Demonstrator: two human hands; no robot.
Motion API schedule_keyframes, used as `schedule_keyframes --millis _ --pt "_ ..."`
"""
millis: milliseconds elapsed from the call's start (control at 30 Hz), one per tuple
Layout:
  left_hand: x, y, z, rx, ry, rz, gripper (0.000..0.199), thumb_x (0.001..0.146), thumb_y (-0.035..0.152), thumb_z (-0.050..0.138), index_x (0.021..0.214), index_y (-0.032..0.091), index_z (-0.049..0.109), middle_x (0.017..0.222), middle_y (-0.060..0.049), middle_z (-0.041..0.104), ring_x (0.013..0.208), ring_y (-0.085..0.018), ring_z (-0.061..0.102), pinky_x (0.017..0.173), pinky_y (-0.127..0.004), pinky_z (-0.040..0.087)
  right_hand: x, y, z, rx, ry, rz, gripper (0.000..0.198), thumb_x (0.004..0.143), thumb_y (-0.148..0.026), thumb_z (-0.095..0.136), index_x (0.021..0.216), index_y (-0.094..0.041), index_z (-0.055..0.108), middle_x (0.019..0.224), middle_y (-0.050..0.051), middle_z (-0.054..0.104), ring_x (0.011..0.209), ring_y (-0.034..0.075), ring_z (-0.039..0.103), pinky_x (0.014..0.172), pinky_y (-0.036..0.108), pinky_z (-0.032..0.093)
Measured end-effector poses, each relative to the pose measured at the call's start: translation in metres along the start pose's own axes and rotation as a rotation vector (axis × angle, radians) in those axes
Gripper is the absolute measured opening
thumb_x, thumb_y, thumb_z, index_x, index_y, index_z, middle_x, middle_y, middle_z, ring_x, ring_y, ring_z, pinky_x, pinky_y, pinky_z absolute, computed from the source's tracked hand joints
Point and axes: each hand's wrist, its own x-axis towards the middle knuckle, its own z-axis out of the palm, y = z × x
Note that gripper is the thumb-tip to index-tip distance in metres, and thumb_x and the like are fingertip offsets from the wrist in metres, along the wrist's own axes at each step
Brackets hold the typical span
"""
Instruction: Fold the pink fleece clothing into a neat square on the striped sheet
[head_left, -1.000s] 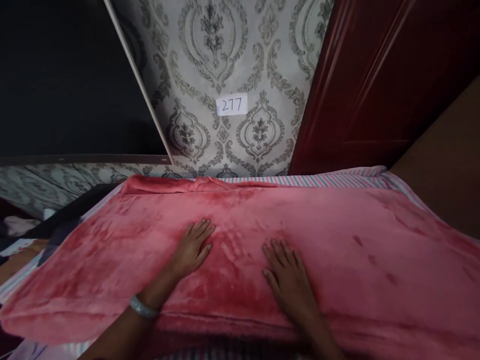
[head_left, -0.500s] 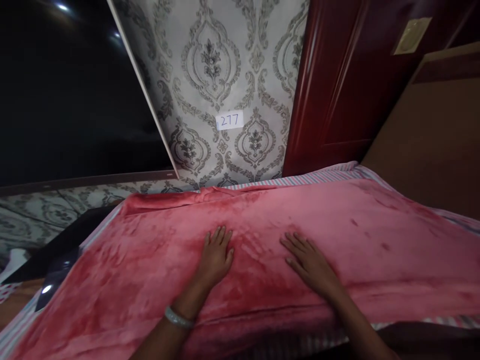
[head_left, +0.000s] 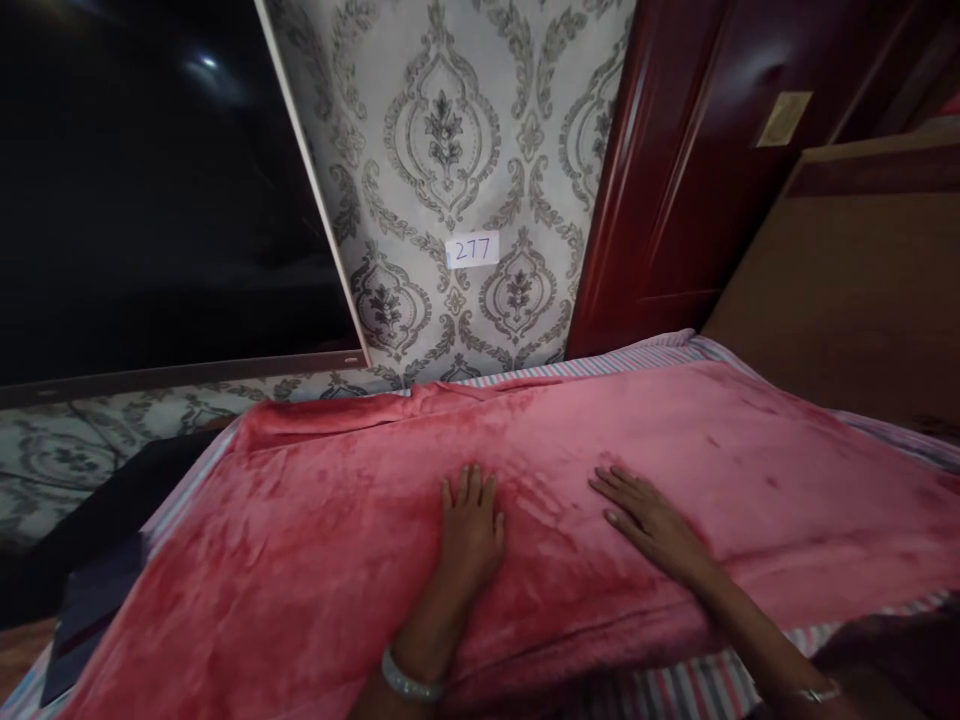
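A pink plush blanket [head_left: 285, 560] lies spread in front of me, with darker streaks where its pile is brushed. My left hand [head_left: 471, 535] rests flat on its middle, palm down and fingers a little apart. To the right, my right hand [head_left: 651, 520] also lies flat on the plush, its fingers pointing up and left. Neither hand holds anything. Along the blanket's far left edge runs a raised fold [head_left: 322, 412]. A striped cloth [head_left: 660, 350] shows from under the blanket at the back and the front.
A large dark screen [head_left: 165, 200] stands at the back left. Behind the blanket is patterned wallpaper [head_left: 442, 130] with a paper label [head_left: 472, 249] reading 277. A dark red wooden panel [head_left: 675, 200] and a brown cardboard-like board [head_left: 855, 290] rise at the right.
Both hands have slid somewhat to the right across the blanket, staying flat. The view has shifted slightly, showing more striped cloth at the front.
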Motion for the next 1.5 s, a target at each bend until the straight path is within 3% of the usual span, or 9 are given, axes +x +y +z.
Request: schedule_keyframes --millis 500,600,700,833,1000,1133,1333,1500 --pt "0.011 -0.005 -0.004 0.104 0.024 0.052 0.054 0.097 0.027 0.039 0.149 0.014 0.049 0.158 -0.018 0.044 0.149 -0.033 0.036 0.121 -0.061 0.028 0.012 -0.03 -0.023 -0.034 -0.103 0.068 0.049 0.103 -0.041 0.041 0.147 -0.024 0.055 0.157 0.009 0.047 0.149 0.026 0.038 0.12 0.055 0.03" --pt "0.011 -0.002 -0.011 0.113 -0.004 0.037 0.054 0.097 0.028 0.04 0.148 0.015 0.049 0.159 -0.017 0.043 0.15 -0.031 0.036 0.122 -0.058 0.026 0.016 -0.025 -0.034 0.031 -0.131 0.083 0.05 0.103 -0.041 0.039 0.147 -0.023 0.055 0.156 0.008 0.048 0.147 0.025 0.04 0.12 0.052 0.033" --pt "0.012 0.006 -0.02 0.1 -0.049 0.004 0.054 0.099 0.03 0.038 0.149 0.015 0.048 0.161 -0.017 0.04 0.151 -0.032 0.033 0.122 -0.059 0.026 0.015 -0.008 -0.053 0.1 -0.017 0.126 0.054 0.104 -0.04 0.031 0.148 -0.018 0.053 0.152 0.009 0.053 0.142 0.021 0.047 0.118 0.042 0.037" --pt "0.015 0.047 -0.027 0.064 -0.045 0.003 0.055 0.101 0.036 0.035 0.15 0.013 0.046 0.16 -0.02 0.04 0.151 -0.033 0.033 0.12 -0.061 0.027 -0.001 0.014 -0.071 -0.04 0.113 0.297 0.056 0.104 -0.039 0.028 0.147 -0.015 0.055 0.151 0.013 0.053 0.143 0.027 0.046 0.119 0.047 0.036" --pt "0.011 0.128 -0.003 -0.017 -0.16 0.294 0.062 0.1 0.046 0.042 0.156 0.02 0.037 0.166 -0.015 0.031 0.154 -0.032 0.024 0.123 -0.061 0.02 -0.024 0.002 -0.061 -0.292 -0.071 0.385 0.056 0.103 -0.048 0.035 0.153 -0.028 0.046 0.163 0.01 0.038 0.149 0.036 0.034 0.114 0.063 0.033" --pt "0.001 0.153 0.023 -0.011 -0.209 0.355 0.066 0.1 0.053 0.042 0.158 0.024 0.034 0.168 -0.013 0.025 0.156 -0.034 0.019 0.123 -0.065 0.013 -0.031 -0.01 -0.053 -0.373 -0.109 0.368 0.057 0.103 -0.05 0.034 0.156 -0.031 0.041 0.164 0.008 0.036 0.15 0.035 0.031 0.116 0.062 0.029" --pt "-0.007 0.13 0.022 -0.027 -0.197 0.337 0.067 0.098 0.057 0.044 0.157 0.028 0.036 0.167 -0.011 0.028 0.155 -0.034 0.023 0.124 -0.064 0.014 -0.033 -0.005 -0.052 -0.375 -0.087 0.357 0.057 0.103 -0.051 0.03 0.156 -0.032 0.041 0.163 0.008 0.037 0.15 0.035 0.031 0.116 0.063 0.029" --pt "-0.019 0.073 0.001 0.046 -0.247 0.21 0.066 0.099 0.054 0.043 0.158 0.027 0.035 0.167 -0.01 0.028 0.156 -0.033 0.02 0.123 -0.066 0.015 -0.035 -0.005 -0.05 -0.366 -0.093 0.371 0.057 0.104 -0.05 0.03 0.156 -0.031 0.042 0.164 0.008 0.036 0.15 0.034 0.031 0.116 0.062 0.029"
